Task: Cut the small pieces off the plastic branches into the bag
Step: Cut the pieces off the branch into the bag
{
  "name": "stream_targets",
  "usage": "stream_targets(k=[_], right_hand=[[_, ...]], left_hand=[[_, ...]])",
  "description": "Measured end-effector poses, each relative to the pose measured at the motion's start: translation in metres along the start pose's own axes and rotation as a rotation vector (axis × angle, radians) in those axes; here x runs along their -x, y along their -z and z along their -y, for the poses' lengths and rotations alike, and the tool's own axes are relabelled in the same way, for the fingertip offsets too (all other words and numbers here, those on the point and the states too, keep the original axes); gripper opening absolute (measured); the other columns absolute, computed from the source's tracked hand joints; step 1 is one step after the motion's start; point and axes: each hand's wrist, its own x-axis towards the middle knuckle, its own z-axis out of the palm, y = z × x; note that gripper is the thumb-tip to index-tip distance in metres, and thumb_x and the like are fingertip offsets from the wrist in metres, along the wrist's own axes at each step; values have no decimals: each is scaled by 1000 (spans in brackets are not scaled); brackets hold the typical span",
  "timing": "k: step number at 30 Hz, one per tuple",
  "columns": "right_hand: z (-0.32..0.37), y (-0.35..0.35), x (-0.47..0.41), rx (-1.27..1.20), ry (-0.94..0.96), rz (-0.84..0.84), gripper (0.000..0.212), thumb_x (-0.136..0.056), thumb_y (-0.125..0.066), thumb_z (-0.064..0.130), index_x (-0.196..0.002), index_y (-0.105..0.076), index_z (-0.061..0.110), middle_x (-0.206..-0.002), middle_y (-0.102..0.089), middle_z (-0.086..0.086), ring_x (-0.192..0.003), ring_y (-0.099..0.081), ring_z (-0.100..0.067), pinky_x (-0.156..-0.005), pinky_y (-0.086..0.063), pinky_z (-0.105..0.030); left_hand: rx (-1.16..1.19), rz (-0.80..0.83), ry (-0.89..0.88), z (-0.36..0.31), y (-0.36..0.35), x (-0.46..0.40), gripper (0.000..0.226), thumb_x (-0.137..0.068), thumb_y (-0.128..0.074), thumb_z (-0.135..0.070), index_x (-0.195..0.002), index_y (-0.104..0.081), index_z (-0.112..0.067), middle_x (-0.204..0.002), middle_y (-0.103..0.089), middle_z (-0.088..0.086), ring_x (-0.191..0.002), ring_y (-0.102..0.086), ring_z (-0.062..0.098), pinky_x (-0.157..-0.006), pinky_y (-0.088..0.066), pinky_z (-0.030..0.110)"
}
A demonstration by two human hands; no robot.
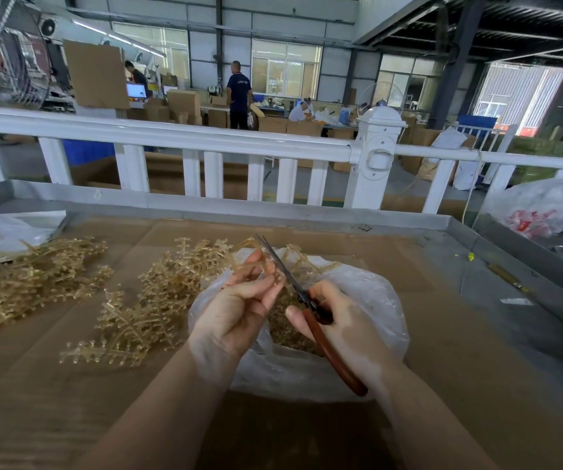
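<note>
My left hand (pixel 239 310) pinches a translucent amber plastic branch (pixel 256 264) above a clear plastic bag (pixel 378 300) in the middle of the table. My right hand (pixel 341 320) grips scissors (pixel 310 307) with reddish-brown handles; the blades point up and left, right against the branch beside my left fingertips. Small cut amber pieces (pixel 283 327) lie inside the bag's open mouth. A pile of uncut branches (pixel 148 300) lies just left of the bag, and another heap (pixel 26 279) sits at the far left.
Brown cardboard (pixel 442 351) covers the metal-rimmed table. A white railing (pixel 205 137) runs behind it. Plastic bags (pixel 544 212) sit at the right edge, another (pixel 5 228) at the far left. People work among cartons in the background.
</note>
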Motion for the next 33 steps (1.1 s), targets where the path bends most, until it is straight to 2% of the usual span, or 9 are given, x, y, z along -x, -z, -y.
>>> stream_targets(k=[5,10,15,20,24,29,33], right_hand=[[-3,2,-2,-4,-16,42,24,-83,-63,52,-89,-53,31,-77,-59,15,-71,-56,9,-61,-38,-8],[-4,3,-1,-38,-27,51,25,-82,-64,53,-91,-54,32,-78,-61,17,-73,-58,6,-67,-39,-15],[-3,1,5,80,1,11,25,-84,-61,55,-90,-48,34,-75,-57,17,-73,-56,7,-64,-37,-14],[1,-1,8,165,16,-18,29,-84,-59,56,-98,-46,35,-88,-57,15,-83,-55,2,-66,-39,-15],[2,-3,8,227,41,-44,30,-83,-60,55,-96,-45,33,-87,-57,14,-82,-54,1,-63,-35,-14],[0,-4,6,255,84,-53,31,-83,-61,54,-95,-45,30,-83,-56,13,-80,-54,-2,-64,-37,-15],[-1,-6,6,291,119,-81,32,-82,-59,56,-96,-44,31,-85,-55,14,-82,-52,-2,-67,-41,-16]], left_hand=[[-43,-35,-1,3,2,-2,44,-60,-51,17,-98,-61,-3,-71,-72,7,-65,-72,16,-61,-60,30],[-133,-66,-33,4,6,-2,51,-59,-54,17,-105,-63,-4,-87,-75,8,-90,-67,26,-60,-59,35],[-185,-117,-119,3,4,0,46,-67,-51,24,-97,-67,-7,-88,-74,8,-74,-72,16,-63,-59,24],[-211,-108,-165,0,0,2,46,-77,-46,25,-102,-65,-8,-82,-75,11,-75,-73,16,-61,-57,21],[-230,-96,-177,-2,0,3,45,-78,-46,25,-100,-65,-10,-78,-74,6,-74,-72,13,-60,-56,17],[-207,-114,-165,-2,-1,1,45,-81,-41,27,-103,-63,-6,-76,-73,8,-72,-72,13,-73,-59,24],[-217,-134,-170,-3,-2,1,43,-82,-42,26,-108,-61,-4,-74,-74,7,-69,-72,13,-73,-58,26]])
